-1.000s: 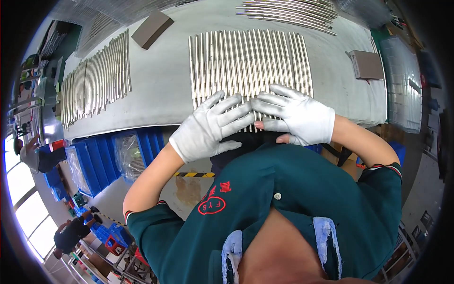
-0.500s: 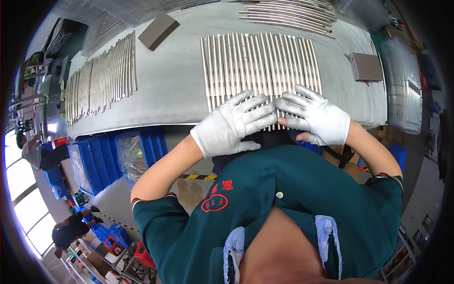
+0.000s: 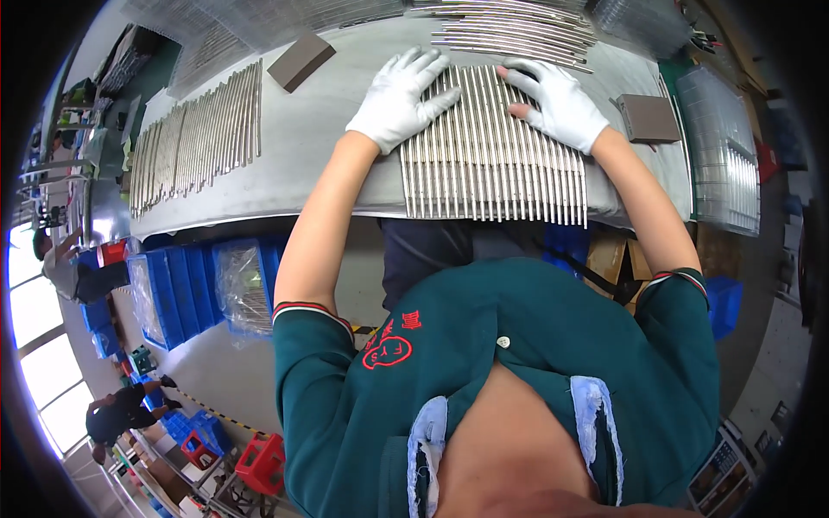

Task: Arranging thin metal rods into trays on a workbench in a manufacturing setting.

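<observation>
A row of thin shiny metal rods (image 3: 492, 164) lies side by side on the grey-topped table in front of me, their near ends reaching the table's front edge. My left hand (image 3: 401, 97), in a white glove, rests at the row's far left corner with its fingers stretched out and its thumb over the rods. At the far right, my right hand (image 3: 560, 105) lies over the rods' far ends, fingers extended. Its glove leaves the thumb tip and one fingertip bare. Neither hand grips a rod.
More rods (image 3: 199, 134) lie in a row at the left, and another bunch (image 3: 518, 33) at the back. Two brown blocks (image 3: 300, 62) (image 3: 649, 119) flank my hands. Clear plastic trays (image 3: 718, 147) stand at the right. Blue crates (image 3: 186, 289) sit below the table, left; other people are farther off.
Both hands have slid from the rods' near ends to their far ends and spread apart. The row now sits closer to me, its near ends lying at the table's front edge.
</observation>
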Motion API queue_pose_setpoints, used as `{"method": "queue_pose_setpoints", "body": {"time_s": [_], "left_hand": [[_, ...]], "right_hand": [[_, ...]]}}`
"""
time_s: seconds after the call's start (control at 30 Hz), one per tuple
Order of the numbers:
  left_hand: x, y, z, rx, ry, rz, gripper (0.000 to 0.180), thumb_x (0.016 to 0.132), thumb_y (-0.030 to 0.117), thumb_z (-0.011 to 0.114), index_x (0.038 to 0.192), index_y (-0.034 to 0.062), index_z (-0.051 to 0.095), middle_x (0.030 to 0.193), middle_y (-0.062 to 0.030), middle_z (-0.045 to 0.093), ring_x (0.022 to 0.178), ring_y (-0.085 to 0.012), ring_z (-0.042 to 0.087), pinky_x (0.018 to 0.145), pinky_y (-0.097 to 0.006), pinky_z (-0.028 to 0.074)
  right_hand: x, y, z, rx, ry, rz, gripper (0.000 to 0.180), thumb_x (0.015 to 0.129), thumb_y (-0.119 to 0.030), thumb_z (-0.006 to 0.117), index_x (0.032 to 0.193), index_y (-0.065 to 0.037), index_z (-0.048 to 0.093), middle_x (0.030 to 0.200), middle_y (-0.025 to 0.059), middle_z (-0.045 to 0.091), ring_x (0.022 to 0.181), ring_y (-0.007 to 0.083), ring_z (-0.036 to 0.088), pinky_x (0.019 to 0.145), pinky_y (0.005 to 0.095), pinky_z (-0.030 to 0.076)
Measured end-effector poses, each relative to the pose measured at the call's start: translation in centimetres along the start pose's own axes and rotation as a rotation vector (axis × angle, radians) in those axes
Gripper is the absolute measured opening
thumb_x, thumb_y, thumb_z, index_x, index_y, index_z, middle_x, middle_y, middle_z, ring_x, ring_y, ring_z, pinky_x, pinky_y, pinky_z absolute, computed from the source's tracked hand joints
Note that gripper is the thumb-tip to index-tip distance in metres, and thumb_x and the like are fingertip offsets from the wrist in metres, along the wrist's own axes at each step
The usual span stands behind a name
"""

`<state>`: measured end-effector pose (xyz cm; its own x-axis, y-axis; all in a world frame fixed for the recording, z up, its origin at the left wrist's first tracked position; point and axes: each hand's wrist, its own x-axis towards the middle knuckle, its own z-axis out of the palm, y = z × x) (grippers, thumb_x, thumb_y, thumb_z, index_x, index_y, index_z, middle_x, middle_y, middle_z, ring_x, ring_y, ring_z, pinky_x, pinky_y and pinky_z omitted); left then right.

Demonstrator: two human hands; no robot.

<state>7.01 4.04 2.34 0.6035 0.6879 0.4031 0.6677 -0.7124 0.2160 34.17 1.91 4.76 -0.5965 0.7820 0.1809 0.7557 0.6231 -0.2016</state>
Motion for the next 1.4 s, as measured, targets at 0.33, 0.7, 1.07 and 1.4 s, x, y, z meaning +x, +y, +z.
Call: {"method": "queue_pose_setpoints", "body": {"time_s": [0.33,0.7,1.07,1.4], "left_hand": [[3.2,0.3,1.1,0.024,-0.076,-0.142,0.058,0.082,0.067,0.049,0.115,0.0233,0.067,0.108,-0.0147,0.063,0.101,-0.0305,0.06,0.088,-0.04,0.047],[1.2,2.3,1.1,0.126,-0.074,-0.156,0.06,0.08,0.07,0.049,0.118,0.0281,0.065,0.116,-0.0135,0.061,0.107,-0.0301,0.058,0.091,-0.039,0.046],[-7.0,0.6,-6.2,-0.193,-0.184,-0.087,0.051,0.089,0.027,0.053,0.137,0.013,0.045,0.141,-0.0152,0.044,0.13,-0.0323,0.041,0.109,-0.037,0.032],[-7.9,7.7,-2.4,-0.151,0.101,0.31,0.046,0.083,0.003,0.05,0.127,0.0138,0.055,0.093,-0.0126,0.06,0.088,-0.0315,0.058,0.079,-0.04,0.048]], "right_hand": [[1.4,0.3,1.0,-0.059,0.09,0.103,0.051,0.088,-0.05,0.052,0.125,-0.017,0.059,0.121,0.0109,0.058,0.109,0.0304,0.055,0.094,0.0412,0.044],[0.2,-4.3,1.3,-0.287,0.031,0.012,0.052,0.094,-0.038,0.045,0.137,-0.009,0.045,0.142,0.014,0.041,0.136,0.03,0.032,0.114,0.0432,0.02],[-7.4,-9.3,-3.3,-0.079,-0.197,0.02,0.088,0.075,-0.054,0.064,0.145,-0.011,0.033,0.15,0.0183,0.029,0.139,0.0377,0.023,0.115,0.0478,0.018],[-6.1,-13.6,3.2,-0.257,0.005,0.068,0.07,0.081,-0.037,0.056,0.137,0.0,0.039,0.141,0.0214,0.038,0.135,0.0342,0.032,0.113,0.0489,0.018]]}}
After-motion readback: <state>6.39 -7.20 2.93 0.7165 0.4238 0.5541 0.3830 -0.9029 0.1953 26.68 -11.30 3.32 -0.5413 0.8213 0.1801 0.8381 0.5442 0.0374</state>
